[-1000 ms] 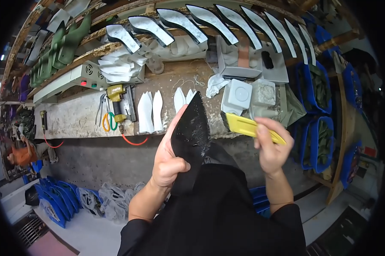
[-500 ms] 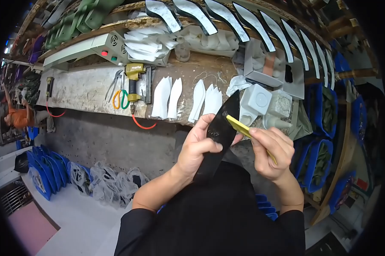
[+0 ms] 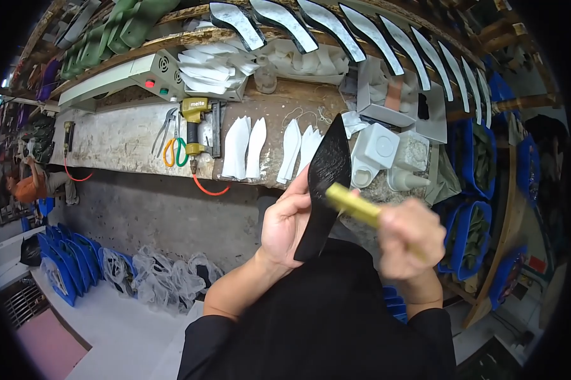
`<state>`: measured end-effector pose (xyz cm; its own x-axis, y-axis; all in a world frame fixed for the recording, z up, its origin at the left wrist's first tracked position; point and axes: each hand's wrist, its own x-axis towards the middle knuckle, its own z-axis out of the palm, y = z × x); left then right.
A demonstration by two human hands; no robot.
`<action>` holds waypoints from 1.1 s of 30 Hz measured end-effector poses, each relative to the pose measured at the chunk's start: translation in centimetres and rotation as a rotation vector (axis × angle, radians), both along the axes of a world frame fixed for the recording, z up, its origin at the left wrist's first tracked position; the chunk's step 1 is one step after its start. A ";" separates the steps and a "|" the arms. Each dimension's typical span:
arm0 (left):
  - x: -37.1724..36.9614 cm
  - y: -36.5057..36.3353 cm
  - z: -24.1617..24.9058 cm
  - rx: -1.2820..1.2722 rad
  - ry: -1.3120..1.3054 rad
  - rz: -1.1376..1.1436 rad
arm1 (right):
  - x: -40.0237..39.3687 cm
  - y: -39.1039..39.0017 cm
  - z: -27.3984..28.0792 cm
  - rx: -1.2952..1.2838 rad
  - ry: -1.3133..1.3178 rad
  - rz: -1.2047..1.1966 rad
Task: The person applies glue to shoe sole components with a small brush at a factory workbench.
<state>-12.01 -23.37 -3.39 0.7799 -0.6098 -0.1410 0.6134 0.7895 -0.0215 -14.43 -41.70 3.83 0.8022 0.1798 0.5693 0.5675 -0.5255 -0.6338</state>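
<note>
A black sole-shaped piece (image 3: 328, 171) with a pointed tip is held upright in front of my body. My left hand (image 3: 284, 227) grips it along its left edge, fingers passing behind. In my right hand (image 3: 412, 237), which is blurred, is a flat yellow tool (image 3: 354, 204); its end lies over the middle of the black piece. The upper face of the piece looks shiny and streaked. Beyond it, several white sole-shaped sheets (image 3: 236, 149) lie at the bench's front edge, close to a white plastic container (image 3: 378, 147).
On the bench (image 3: 120, 139) lie a stapler gun (image 3: 195, 126) with a red hose and scissors (image 3: 175, 152). Several black-edged white pieces (image 3: 333, 28) line the rack above. Blue bins (image 3: 472, 244) stand right. A person (image 3: 31, 189) is far left.
The black piece has turned its broad face more toward the camera. My left thumb has drawn back to its edge. My right hand and the yellow tool have moved slightly down.
</note>
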 end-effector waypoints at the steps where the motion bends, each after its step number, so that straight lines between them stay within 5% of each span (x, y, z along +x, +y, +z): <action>1: 0.1 -0.1 0.2 -0.036 -0.015 0.011 | 0.1 -0.7 0.2 0.022 0.022 -0.041; 13: 1.7 -2.3 0.8 -0.144 0.029 0.255 | -2.4 1.8 0.4 -0.053 0.007 -0.037; 18: 3.2 -2.7 0.1 -0.280 -0.152 0.301 | -2.5 0.8 2.5 -0.112 0.016 0.017; 33: 5.6 -0.9 2.6 -0.319 0.131 0.274 | 0.0 -0.2 3.3 -0.118 0.030 0.245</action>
